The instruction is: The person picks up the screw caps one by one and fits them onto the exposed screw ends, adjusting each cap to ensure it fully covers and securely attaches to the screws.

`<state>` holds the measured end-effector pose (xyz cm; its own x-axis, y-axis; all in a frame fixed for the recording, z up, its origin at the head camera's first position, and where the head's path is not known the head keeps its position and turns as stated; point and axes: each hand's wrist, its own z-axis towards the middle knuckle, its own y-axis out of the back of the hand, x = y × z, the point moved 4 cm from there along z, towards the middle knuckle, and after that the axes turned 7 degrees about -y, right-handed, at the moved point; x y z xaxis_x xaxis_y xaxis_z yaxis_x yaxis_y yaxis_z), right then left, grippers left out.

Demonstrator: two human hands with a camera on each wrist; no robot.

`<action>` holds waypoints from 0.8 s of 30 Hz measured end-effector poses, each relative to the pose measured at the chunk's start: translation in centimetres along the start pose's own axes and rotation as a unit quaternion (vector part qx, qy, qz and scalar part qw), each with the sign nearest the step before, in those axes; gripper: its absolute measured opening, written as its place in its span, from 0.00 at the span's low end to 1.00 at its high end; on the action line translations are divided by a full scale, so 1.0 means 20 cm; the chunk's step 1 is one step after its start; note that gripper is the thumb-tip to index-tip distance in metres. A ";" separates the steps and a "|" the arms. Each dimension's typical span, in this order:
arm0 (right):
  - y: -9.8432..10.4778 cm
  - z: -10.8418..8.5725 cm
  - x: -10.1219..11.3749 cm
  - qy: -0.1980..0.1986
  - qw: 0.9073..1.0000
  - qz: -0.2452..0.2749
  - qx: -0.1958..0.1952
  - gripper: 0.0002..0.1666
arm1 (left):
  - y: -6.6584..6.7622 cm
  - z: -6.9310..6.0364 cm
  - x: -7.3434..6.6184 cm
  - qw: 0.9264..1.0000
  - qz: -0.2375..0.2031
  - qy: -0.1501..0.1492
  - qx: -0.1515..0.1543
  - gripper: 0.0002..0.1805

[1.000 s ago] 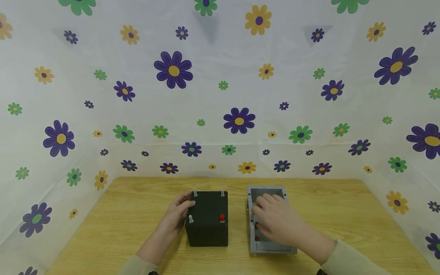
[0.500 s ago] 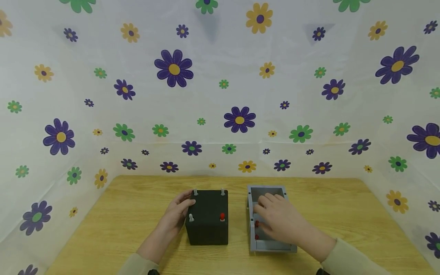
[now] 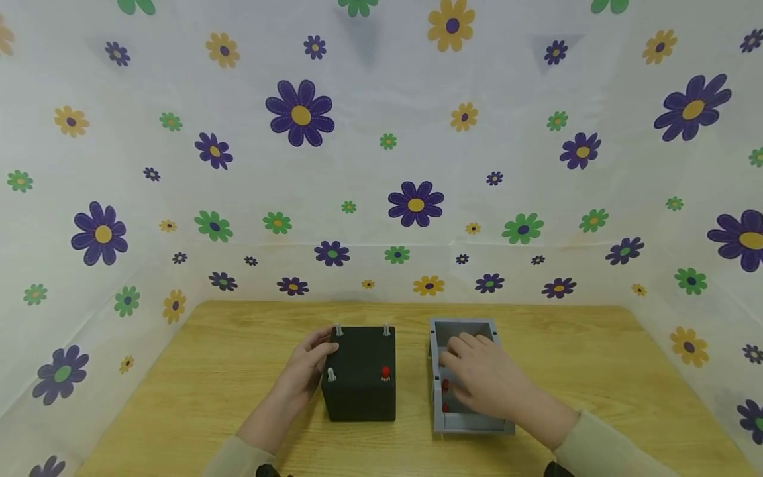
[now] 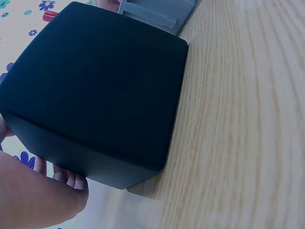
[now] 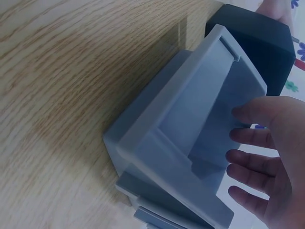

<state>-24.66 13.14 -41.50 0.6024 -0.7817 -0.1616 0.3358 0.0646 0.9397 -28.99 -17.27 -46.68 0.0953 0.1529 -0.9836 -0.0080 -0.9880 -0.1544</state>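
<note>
A black box (image 3: 360,354) stands on the table with a post at each top corner. Three posts look pale or metallic; the near-right one carries a red cap (image 3: 385,372). My left hand (image 3: 306,368) holds the box's left side, thumb over its top edge; in the left wrist view its fingers (image 4: 59,174) lie against the side. To the right is a grey plastic bin (image 3: 473,424), where two small red pieces (image 3: 445,384) show. My right hand (image 3: 483,371) reaches over the bin, its fingers (image 5: 250,176) loosely bent and apart in the right wrist view, nothing visible between them.
Box and bin stand a short way apart on a wood-grain table (image 3: 238,358). A white flower-print sheet (image 3: 369,165) rises behind the table and along both sides. Bin walls surround the space below my right hand.
The head view has tilted slightly, so the scene sits a little higher. My right hand has shifted slightly right, uncovering more of the red pieces. My left hand keeps its place on the box.
</note>
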 end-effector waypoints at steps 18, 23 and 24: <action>-0.03 -0.02 -0.01 -0.001 1.000 0.003 -0.011 0.22 | 0.00 0.00 0.00 1.000 -0.006 -0.003 0.000 0.31; -0.05 -0.01 0.00 -0.008 1.000 0.003 0.019 0.23 | 0.00 0.00 0.00 1.000 -0.004 -0.007 0.000 0.30; -0.05 -0.01 0.00 -0.009 1.000 0.003 0.026 0.22 | 0.00 0.01 0.00 1.000 -0.004 -0.007 0.000 0.30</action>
<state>-24.92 13.23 -42.53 0.5906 -0.7927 -0.1509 0.2942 0.0375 0.9550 -29.09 -17.28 -46.78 0.0816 0.1614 -0.9835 -0.0081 -0.9867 -0.1626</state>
